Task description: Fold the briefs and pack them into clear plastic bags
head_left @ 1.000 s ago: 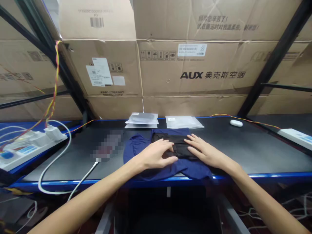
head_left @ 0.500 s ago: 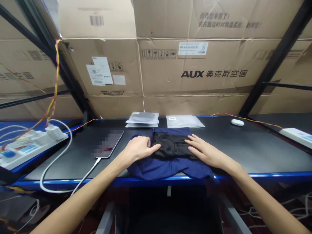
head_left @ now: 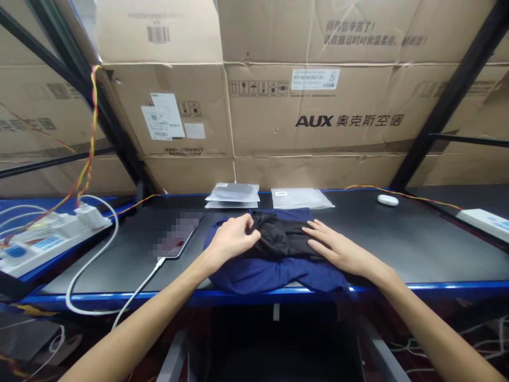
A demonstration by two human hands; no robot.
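Observation:
A black garment [head_left: 295, 236], folded into a strip with a bunched part at its left, lies on a navy blue cloth [head_left: 278, 275] at the table's front edge. My left hand [head_left: 234, 236] is at the left end of the black garment, its thumb and fingers pinching the fabric there. The tips of the pinching fingers are partly hidden. Flat on the right end of the garment rests my right hand [head_left: 338, 248], fingers spread and holding nothing. The navy cloth reaches out from under the black one on several sides and hangs slightly over the edge.
Two piles of clear plastic bags, one left [head_left: 233, 194] and one right [head_left: 302, 198], lie behind the cloth. A phone [head_left: 178, 239] with a white cable [head_left: 137, 292] is at left. A white earbud case [head_left: 387, 200] and power strips [head_left: 483, 220] are further out. Cardboard [head_left: 270, 132] walls the back.
My left hand has moved slightly right and up, and the left part of the black garment is now gathered and raised into a bunch. My right hand has barely moved.

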